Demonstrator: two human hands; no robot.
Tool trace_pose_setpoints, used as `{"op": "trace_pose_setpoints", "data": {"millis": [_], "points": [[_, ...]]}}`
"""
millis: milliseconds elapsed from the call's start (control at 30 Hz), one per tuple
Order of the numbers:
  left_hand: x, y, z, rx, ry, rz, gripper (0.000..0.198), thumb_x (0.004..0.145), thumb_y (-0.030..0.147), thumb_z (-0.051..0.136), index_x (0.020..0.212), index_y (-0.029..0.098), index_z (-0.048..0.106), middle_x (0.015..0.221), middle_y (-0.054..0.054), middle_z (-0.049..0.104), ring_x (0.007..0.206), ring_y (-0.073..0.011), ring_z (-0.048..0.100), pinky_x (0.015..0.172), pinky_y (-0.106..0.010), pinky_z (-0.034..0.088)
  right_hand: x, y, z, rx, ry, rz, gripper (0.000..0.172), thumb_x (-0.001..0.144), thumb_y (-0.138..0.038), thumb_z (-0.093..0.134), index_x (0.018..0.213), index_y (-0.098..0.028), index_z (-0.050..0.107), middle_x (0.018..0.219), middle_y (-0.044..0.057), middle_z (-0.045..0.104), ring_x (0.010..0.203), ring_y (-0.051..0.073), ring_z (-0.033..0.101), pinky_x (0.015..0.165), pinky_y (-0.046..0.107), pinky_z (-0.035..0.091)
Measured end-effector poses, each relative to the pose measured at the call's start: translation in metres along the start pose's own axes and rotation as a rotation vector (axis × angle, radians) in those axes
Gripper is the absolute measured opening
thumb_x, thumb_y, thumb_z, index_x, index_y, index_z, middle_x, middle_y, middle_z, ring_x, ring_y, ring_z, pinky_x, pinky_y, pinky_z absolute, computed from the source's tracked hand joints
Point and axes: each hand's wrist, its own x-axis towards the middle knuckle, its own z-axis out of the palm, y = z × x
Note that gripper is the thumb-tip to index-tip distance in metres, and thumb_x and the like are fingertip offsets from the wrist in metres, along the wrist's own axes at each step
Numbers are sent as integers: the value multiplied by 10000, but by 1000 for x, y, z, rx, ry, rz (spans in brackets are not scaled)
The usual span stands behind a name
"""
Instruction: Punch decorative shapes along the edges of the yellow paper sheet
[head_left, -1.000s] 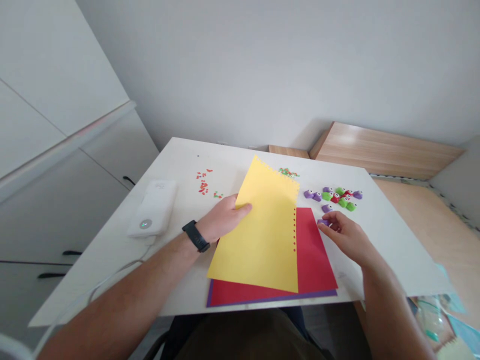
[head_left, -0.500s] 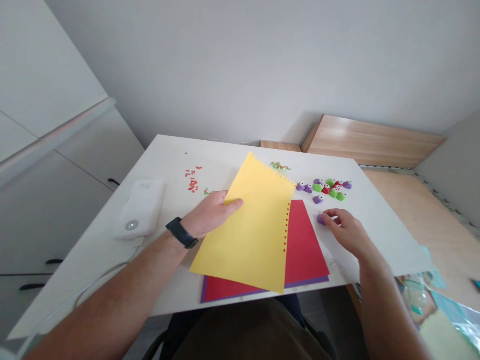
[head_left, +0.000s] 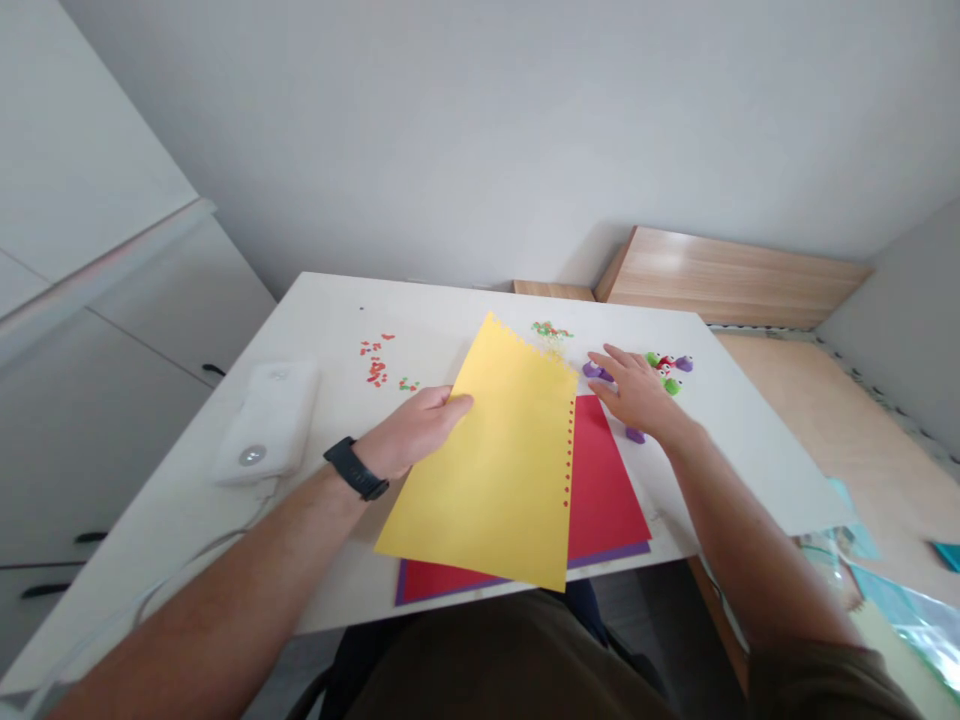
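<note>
My left hand [head_left: 420, 428] grips the left edge of a yellow sheet of paper [head_left: 487, 470], thumb on top. Small cut-outs run along that sheet's far edge and its right edge. Beneath it lie a red sheet [head_left: 604, 480] and a purple sheet [head_left: 637, 548]. My right hand [head_left: 637, 388] is empty, fingers spread, above a group of small craft punches. Two purple punches [head_left: 595, 370] show by its fingertips; whether it touches them I cannot tell. Green and red punches [head_left: 666, 370] show beyond the hand, and a single purple punch [head_left: 635, 436] sits below the wrist.
Red paper bits [head_left: 376, 372] and green-orange bits [head_left: 551, 329] lie scattered on the white table [head_left: 330, 330]. A white device [head_left: 266, 420] with a cable stands at the left. Plastic bags [head_left: 907, 610] lie at the lower right, beside a wooden surface.
My right hand has let go of the purple punch near the table's front and moved up and left over the other punches, its fingers spreading. My left hand still holds the yellow paper.
</note>
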Motion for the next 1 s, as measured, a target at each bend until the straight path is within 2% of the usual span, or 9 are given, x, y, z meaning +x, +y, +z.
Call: {"op": "trace_pose_setpoints", "data": {"millis": [167,300,500,600,700,800,867,1000], "points": [[1,-2,0,16,-23,-1,272,837,430,635,925,194,741,820,-57,781,718,-266,723,628,-326,521,18,3,6,-37,-20,41,356,1030,-389,515,1319,-293,699,1373,94,714,1296,379,581,1077,579,452],[0,-1,1,23,-24,-7,283,825,438,644,927,193,742,800,-58,781,730,-275,726,613,-319,509,12,12,7,-59,22,91,295,1009,-375,535,1202,-253,722,1332,125,712,1277,397,565,1061,597,435],[-3,1,2,42,0,10,292,803,453,668,910,195,756,769,-55,780,765,-295,732,625,-329,519,-2,28,13,-89,66,186,289,976,-360,533,1169,-223,698,1360,166,664,1262,427,549,1054,645,427],[-3,2,3,61,17,30,274,795,449,672,876,200,753,754,-54,778,761,-301,734,617,-336,517,-7,40,15,-94,106,305,396,932,-398,570,1265,-199,652,1511,208,537,1312,455,519,1059,658,429],[-3,2,3,69,26,33,277,792,452,673,873,199,752,734,-56,772,767,-308,737,612,-338,515,-8,58,16,-82,107,421,701,879,-585,633,1455,-198,540,1671,233,343,1443,511,408,1121,690,370],[-3,2,4,79,24,38,283,800,456,661,875,198,752,731,-56,769,766,-306,737,612,-335,515,-6,77,19,-35,27,495,962,832,-786,605,1593,-228,418,1741,234,205,1502,548,332,1143,707,335],[-4,2,4,89,28,40,281,799,455,658,860,197,750,718,-55,762,759,-306,735,611,-336,513,-4,87,21,7,-33,507,1000,835,-832,562,1619,-233,397,1726,233,242,1500,536,345,1150,687,339],[-4,1,3,99,27,40,287,805,465,659,839,192,742,718,-58,760,744,-303,729,605,-335,508,1,95,28,30,-39,444,894,868,-785,553,1565,-229,492,1630,217,378,1461,467,408,1165,608,363]]}}
